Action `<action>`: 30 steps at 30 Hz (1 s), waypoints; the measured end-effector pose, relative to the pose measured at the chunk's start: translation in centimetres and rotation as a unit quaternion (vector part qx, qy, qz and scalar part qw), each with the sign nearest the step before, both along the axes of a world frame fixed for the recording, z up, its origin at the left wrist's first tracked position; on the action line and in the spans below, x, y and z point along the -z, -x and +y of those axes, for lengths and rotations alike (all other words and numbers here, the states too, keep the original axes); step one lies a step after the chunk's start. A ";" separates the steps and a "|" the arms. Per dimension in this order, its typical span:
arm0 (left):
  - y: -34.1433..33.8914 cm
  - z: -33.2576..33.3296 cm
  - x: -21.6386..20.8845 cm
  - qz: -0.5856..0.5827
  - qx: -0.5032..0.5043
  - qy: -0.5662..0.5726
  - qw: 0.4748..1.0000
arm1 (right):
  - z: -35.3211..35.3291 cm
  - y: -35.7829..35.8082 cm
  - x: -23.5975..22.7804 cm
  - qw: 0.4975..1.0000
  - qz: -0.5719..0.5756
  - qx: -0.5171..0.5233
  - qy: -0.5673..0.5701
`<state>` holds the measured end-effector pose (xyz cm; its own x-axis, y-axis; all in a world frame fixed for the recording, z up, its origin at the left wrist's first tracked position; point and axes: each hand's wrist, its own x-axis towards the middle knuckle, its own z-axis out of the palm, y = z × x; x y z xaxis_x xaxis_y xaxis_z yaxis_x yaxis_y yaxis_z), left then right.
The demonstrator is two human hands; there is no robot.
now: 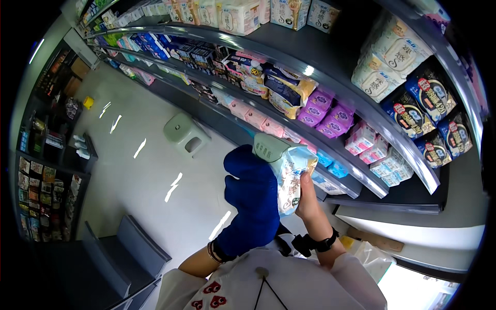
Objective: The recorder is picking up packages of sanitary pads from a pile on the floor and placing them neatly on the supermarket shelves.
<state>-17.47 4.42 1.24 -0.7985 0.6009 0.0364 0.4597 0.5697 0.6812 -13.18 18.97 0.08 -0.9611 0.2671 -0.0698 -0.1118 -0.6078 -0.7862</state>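
My right hand [309,199] grips the right side of a light-blue and white soft pack of sanitary pads [290,188], thumb on its face. A thick dark-blue fabric mitt covers my left hand [250,196], which is closed against the pack's left side. The mitt hides the fingers' outlines, and the fingertips are out of sight. At the pack's upper end a grey-green rounded piece [271,146] shows; I cannot tell whether it belongs to the pack. The pack is held in front of my chest, near the lower shelves.
Long grey shelves [320,70] packed with pads and tissue run along the right. Purple packs [335,120] and pink boxes [360,137] sit near my hands. A green plastic stool [185,133] stands on the floor. Dark seats [142,243] are at lower left, a snack rack [44,199] behind.
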 end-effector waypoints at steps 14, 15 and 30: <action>7.1 6.1 -7.8 0.192 0.024 0.009 0.981 | 5.0 8.3 -3.3 0.995 -0.004 0.085 0.049; 8.0 6.0 -7.1 0.096 0.073 -0.232 0.965 | 4.5 8.1 -2.6 0.995 0.002 0.080 -0.057; 12.8 6.2 -6.6 0.159 0.151 -0.153 0.964 | 7.2 9.7 -3.6 0.908 0.247 -0.024 0.337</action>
<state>-30.24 10.59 7.88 -0.5085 0.7259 0.4631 0.7859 0.1715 0.5941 -22.91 26.14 3.72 -0.9292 0.2808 0.2404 -0.3105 -0.9457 -0.0957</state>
